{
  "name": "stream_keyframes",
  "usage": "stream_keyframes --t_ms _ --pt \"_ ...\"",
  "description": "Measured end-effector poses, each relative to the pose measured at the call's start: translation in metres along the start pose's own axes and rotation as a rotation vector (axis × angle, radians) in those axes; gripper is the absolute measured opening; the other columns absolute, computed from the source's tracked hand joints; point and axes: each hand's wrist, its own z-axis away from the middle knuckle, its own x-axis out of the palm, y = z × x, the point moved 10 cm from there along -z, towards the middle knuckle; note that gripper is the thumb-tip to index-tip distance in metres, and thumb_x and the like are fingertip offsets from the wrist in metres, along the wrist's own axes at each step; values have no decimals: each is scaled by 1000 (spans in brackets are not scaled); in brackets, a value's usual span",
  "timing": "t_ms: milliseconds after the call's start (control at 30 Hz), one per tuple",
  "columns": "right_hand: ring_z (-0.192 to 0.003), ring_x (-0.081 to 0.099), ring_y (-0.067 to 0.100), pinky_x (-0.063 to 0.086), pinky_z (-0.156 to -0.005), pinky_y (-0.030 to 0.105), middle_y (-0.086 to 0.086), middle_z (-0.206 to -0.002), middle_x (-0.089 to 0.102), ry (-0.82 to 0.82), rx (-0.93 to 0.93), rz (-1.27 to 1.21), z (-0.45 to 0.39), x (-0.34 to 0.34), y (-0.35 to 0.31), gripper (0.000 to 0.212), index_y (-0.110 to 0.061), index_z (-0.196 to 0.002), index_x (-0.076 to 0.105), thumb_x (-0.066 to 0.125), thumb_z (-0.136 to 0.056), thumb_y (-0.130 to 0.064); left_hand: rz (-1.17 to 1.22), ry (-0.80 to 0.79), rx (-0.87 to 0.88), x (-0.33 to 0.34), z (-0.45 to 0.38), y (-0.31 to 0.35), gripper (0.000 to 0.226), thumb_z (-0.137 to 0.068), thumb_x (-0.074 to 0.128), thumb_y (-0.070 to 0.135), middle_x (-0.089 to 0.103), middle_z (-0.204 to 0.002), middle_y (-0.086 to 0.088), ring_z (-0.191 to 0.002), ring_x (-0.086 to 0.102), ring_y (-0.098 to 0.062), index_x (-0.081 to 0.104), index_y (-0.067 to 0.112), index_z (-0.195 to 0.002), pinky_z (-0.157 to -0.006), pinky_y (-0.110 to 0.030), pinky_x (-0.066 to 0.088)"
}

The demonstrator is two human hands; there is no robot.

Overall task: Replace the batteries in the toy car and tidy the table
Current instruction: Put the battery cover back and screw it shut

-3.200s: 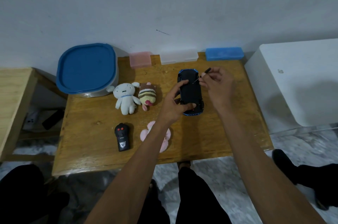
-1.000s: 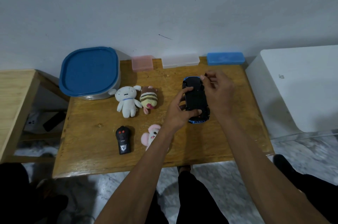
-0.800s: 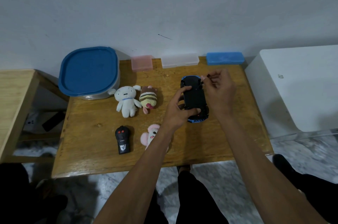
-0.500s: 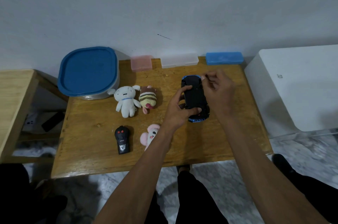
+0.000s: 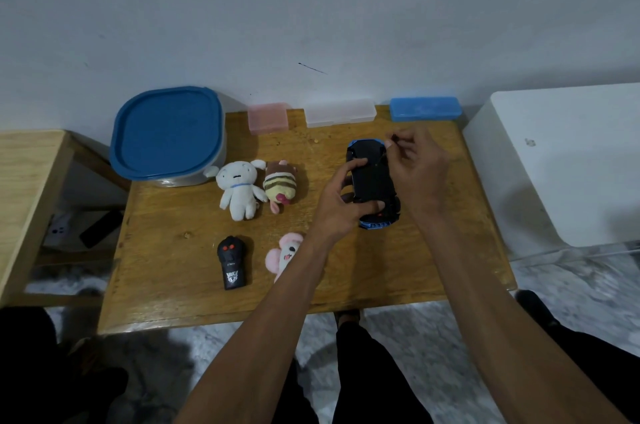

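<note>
The blue toy car [image 5: 371,178] lies upside down on the wooden table [image 5: 173,271], its black underside facing up. My left hand [image 5: 341,202] grips its left side, thumb and fingers around the body. My right hand [image 5: 417,174] pinches a thin screwdriver [image 5: 387,151], whose tip rests on the car's underside near its far end. The black remote control [image 5: 231,262] lies near the table's front left.
A white plush [image 5: 239,190], a striped plush [image 5: 280,185] and a pink plush [image 5: 285,254] lie left of the car. A blue-lidded container [image 5: 168,136] sits far left; pink [image 5: 267,116], clear [image 5: 340,112] and blue [image 5: 424,108] boxes line the wall. A white bin [image 5: 568,160] stands right.
My right hand's fingers have shifted slightly on the screwdriver over the car's far end. The car and my left hand stay in place.
</note>
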Motion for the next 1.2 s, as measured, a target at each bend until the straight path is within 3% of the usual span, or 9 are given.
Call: stream_keyframes --t_ms 133,267,367,467,567,733,1000,1100,1200 --pt "-80 63 7 56 -71 20 -6 -94 64 16 59 10 1 -1 6 21 -8 -109 62 72 -92 -17 -14 -4 12 3 2 2 77 -73 83 -6 60 -129 -9 -114 64 -22 53 23 -138 -86 -32 61" --pt "-80 60 2 53 -70 14 3 -95 70 25 26 45 3 0 5 22 -6 -107 68 74 -91 -20 -24 -12 1 3 4 -2 75 -74 84 -3 60 -129 -8 -117 64 -26 54 27 -136 -91 -40 61" --pt "-83 66 8 58 -74 20 5 -99 72 26 1 24 7 -1 3 18 -4 -106 68 72 -92 -16 -2 -6 -18 0 5 -3 75 -75 83 -4 60 -131 -8 -114 65 -26 54 28 -137 -88 -36 61" --pt "-83 69 12 61 -74 33 -5 -96 69 22 25 -18 6 -1 3 12 -4 -101 68 71 -93 -12 10 -5 -18 -2 3 0 75 -75 82 -5 59 -131 -8 -113 66 -26 55 30 -135 -86 -33 61" --pt "-77 63 9 58 -69 32 -8 -89 63 32 70 1 2 0 7 18 -6 -94 64 75 -90 -20 6 -7 -22 -1 1 2 76 -74 83 -6 60 -131 -9 -112 66 -27 55 32 -134 -87 -36 62" --pt "-76 63 10 56 -66 24 -7 -89 62 43 106 6 -1 -2 8 31 -9 -112 61 74 -91 -27 -7 -23 -5 -1 -2 9 75 -75 83 -5 59 -131 -8 -112 65 -28 54 31 -134 -85 -34 62" --pt "-95 70 6 59 -85 23 -7 -105 69 33 38 -48 -3 4 4 24 -4 -118 67 68 -95 -11 6 -24 -16 1 -5 13 75 -76 84 -3 60 -130 -8 -110 67 -27 54 28 -137 -85 -35 62" --pt "-87 69 10 60 -77 30 0 -100 69 28 39 -19 -2 7 6 18 -5 -109 66 69 -94 -12 21 -7 -18 -1 -5 11 75 -76 83 -4 61 -129 -9 -110 67 -26 53 25 -138 -83 -32 62" --pt "-79 61 7 55 -70 21 -2 -96 64 40 49 21 0 7 7 20 -5 -104 64 73 -91 -18 -4 -15 -18 0 -4 8 75 -76 84 -2 61 -129 -8 -109 67 -22 53 25 -139 -82 -29 61"
